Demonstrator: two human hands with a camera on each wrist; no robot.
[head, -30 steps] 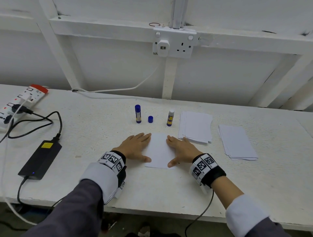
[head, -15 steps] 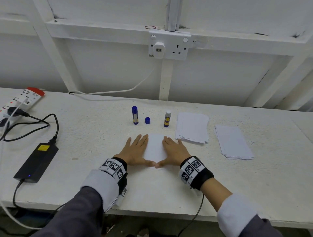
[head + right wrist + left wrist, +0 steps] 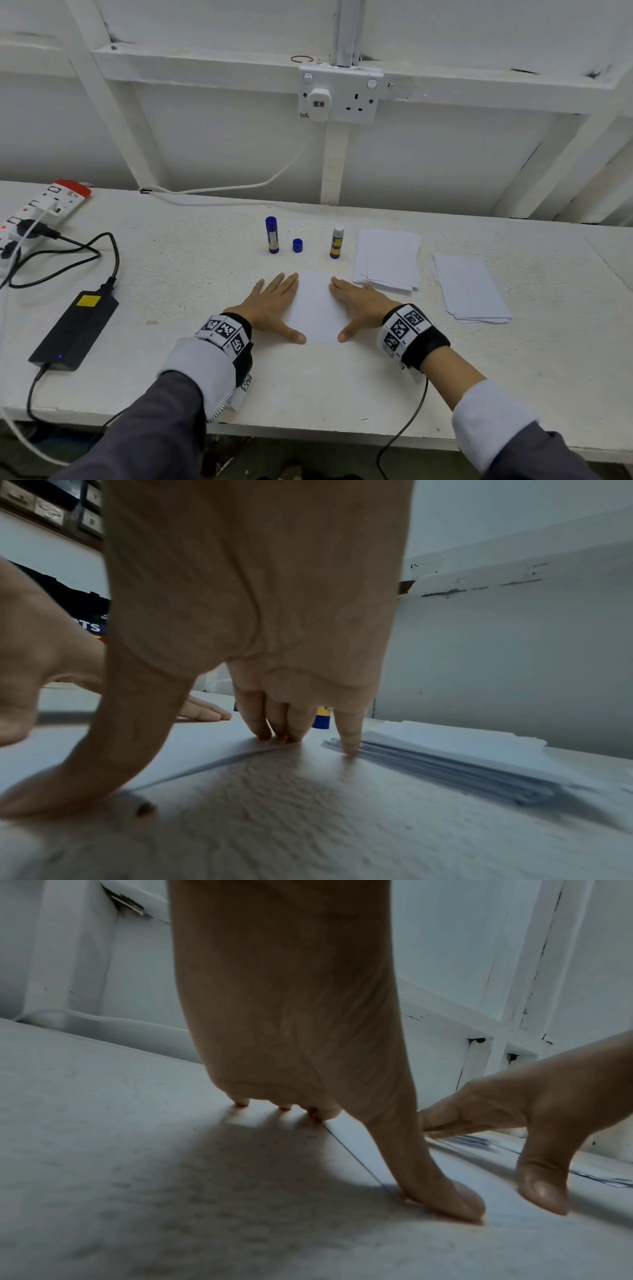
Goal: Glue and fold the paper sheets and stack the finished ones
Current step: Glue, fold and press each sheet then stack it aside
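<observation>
A folded white sheet [image 3: 317, 308] lies flat on the white table, near the front middle. My left hand [image 3: 274, 306] presses flat on its left edge, fingers straight, thumb at the near corner. My right hand [image 3: 359, 306] presses flat on its right edge, thumb at the other near corner. In the left wrist view the left thumb [image 3: 441, 1194] holds down the paper's edge [image 3: 356, 1158]. The right wrist view shows my right fingers [image 3: 274, 723] on the sheet [image 3: 205, 745]. Behind stand a capped glue stick [image 3: 272, 235], a loose blue cap [image 3: 297, 245] and an uncapped glue stick [image 3: 337, 242].
A stack of white sheets [image 3: 388, 258] lies just right of my right hand, and a second stack [image 3: 471, 289] farther right. At the left are a black power adapter [image 3: 75, 329] with cables and a power strip [image 3: 41, 209]. A wall socket [image 3: 337, 94] is behind.
Both hands slid together over the sheet, thumbs almost meeting at its near edge, then spread apart to its side edges. The sheet stays flat in place.
</observation>
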